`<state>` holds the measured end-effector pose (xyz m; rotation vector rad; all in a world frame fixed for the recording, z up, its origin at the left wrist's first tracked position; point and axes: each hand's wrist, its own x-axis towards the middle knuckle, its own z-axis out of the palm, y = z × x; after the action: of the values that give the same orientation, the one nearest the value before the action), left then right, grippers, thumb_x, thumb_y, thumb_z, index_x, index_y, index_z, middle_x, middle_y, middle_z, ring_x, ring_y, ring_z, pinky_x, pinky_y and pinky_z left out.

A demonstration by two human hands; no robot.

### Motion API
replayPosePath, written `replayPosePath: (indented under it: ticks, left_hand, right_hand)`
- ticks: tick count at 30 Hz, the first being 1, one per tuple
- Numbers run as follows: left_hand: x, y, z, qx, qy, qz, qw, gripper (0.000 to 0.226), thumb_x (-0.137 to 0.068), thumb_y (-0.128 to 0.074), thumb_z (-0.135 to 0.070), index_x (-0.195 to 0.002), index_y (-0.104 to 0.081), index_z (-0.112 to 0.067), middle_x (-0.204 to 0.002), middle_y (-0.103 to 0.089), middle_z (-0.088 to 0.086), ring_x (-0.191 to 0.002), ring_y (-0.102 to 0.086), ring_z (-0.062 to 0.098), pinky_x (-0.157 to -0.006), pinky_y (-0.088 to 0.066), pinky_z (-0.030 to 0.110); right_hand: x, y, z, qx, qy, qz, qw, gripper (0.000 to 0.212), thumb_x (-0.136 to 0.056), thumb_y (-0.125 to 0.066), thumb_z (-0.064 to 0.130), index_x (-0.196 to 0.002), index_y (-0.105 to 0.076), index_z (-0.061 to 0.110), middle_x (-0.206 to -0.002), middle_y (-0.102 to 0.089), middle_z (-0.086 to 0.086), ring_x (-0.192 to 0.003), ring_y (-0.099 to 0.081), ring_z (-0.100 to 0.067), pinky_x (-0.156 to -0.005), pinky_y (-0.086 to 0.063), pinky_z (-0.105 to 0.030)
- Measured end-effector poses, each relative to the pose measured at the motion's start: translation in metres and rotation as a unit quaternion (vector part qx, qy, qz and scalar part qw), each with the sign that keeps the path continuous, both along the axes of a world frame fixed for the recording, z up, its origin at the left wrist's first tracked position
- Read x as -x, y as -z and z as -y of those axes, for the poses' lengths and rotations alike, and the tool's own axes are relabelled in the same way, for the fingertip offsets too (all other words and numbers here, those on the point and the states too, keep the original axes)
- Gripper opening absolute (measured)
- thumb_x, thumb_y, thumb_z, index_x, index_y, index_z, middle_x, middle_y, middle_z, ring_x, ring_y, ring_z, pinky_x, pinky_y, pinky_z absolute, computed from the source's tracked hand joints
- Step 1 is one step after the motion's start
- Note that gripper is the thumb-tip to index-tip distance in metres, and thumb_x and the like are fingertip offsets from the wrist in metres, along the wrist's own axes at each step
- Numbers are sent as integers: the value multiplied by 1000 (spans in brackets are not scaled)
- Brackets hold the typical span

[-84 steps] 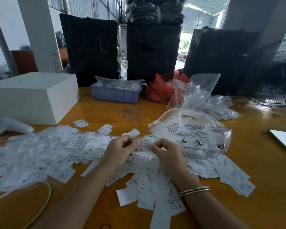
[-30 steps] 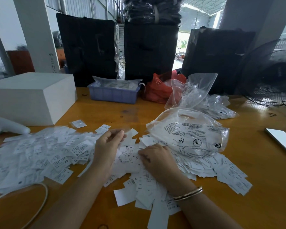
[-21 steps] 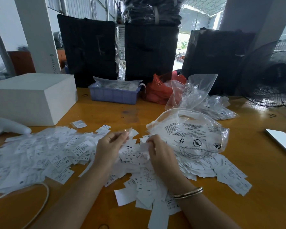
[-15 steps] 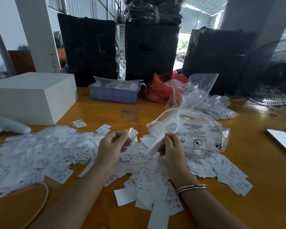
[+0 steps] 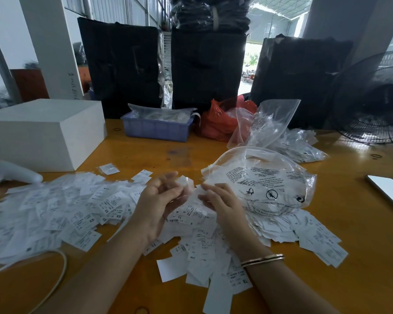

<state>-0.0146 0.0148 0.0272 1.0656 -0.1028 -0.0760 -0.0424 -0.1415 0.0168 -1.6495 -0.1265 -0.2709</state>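
Orange worktop (image 5: 145,150) heaped with labels (image 5: 89,207): left hand (image 5: 159,200) pinches a small packet (image 5: 186,181) raised, likely for filling; right hand (image 5: 225,205) curls beside it, grip too blurred to tell

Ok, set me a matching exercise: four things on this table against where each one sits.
Things:
1 white box
2 blue tray
3 red bag
4 phone

Places:
A right edge of the table
B left side
C back, just left of the middle
D back, against the clear bags

Pairs: 1-B; 2-C; 3-D; 4-A
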Motion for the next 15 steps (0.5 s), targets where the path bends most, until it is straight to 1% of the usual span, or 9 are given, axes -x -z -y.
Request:
replayPosePath:
  ticks: [2, 4, 6, 8, 10, 11, 13, 14, 15]
  left_hand:
    - [0, 1, 2, -1, 3, -1, 1000, 27, -84, -58, 7, -104, -65, -11, -79, -73, 4, -76, -72, 19, -61, -56, 21]
    - [1, 1, 2, -19, 6, 7, 1000, 25, -86, -57, 5, -104, -65, -11, -78, -74, 2, -76, -72, 18, -62, -56, 21]
    - [1, 2, 2, -38, 7, 18, 999, 24, -86, -58, 4, -103, -65, -12, -79, -74, 3, -76, -72, 18, -64, -56, 21]
    - [1, 3, 2, -80, 1, 31, 996, 23, -85, -61, 2, -100, -66, -15, -81, -73, 1, -78, -71, 17, -66, -55, 21]
    - [1, 5, 2, -132, -6, 46, 990, 23, -85, -63, 0, -98, -68, -19, -78, -69, -6, -80, -70, 13, -68, -54, 20]
    - [1, 5, 2, -153, -7, 50, 987, 23, -85, -64, -2, -98, -68, -21, -75, -67, -9, -79, -68, 11, -69, -52, 20]
    - [2, 4, 1, -178, 2, 51, 983, 18, -84, -67, -12, -98, -69, -23, -73, -66, -14, -76, -64, 5, -68, -50, 20]
    - [3, 2, 1, -189, 16, 49, 981, 19, -80, -70, -23, -99, -69, -24, -74, -67, -15, -75, -63, 4, -68, -49, 21]
    - [4, 2, 0, -205, 32, 47, 977, 27, -73, -71, -35, -98, -70, -24, -76, -68, -15, -74, -63, 4, -68, -48, 22]
  right_hand:
    - [2, 1, -3, 45, -41, -12, 998, 20, -92, -54, 35, -103, -67, 25, -106, -55, 0, -100, -62, -15, -90, -51, -29]
    - [3, 1, -5, 71, -48, -18, 996, 15, -88, -58, 40, -93, -70, 31, -102, -57, 3, -99, -61, -16, -90, -51, -32]
    - [3, -1, -5, 51, -35, -23, 998, 12, -88, -63, 33, -86, -73, 27, -100, -60, 1, -96, -63, -18, -89, -53, -32]
    - [2, -1, -3, -1, -34, -32, 999, 13, -88, -64, 21, -81, -75, 22, -97, -64, -2, -93, -65, -23, -86, -54, -31]
    - [1, -1, -1, -45, -33, -31, 998, 17, -88, -63, 14, -77, -75, 21, -91, -66, -2, -87, -67, -21, -81, -55, -26]
    - [0, -2, 0, -49, -23, -26, 998, 18, -87, -64, 12, -75, -74, 20, -88, -66, -1, -83, -68, -18, -77, -54, -23]
    - [0, -3, 1, -25, 4, -15, 1000, 16, -86, -66, 12, -72, -72, 17, -83, -65, 0, -75, -67, -13, -70, -53, -19]
    - [0, -3, 2, 4, 19, -8, 1000, 15, -85, -67, 14, -71, -70, 16, -81, -64, 1, -74, -67, -13, -68, -52, -18]
    - [0, -3, 1, 43, 34, 4, 998, 14, -85, -68, 16, -70, -69, 16, -80, -63, 3, -73, -66, -13, -67, -52, -18]
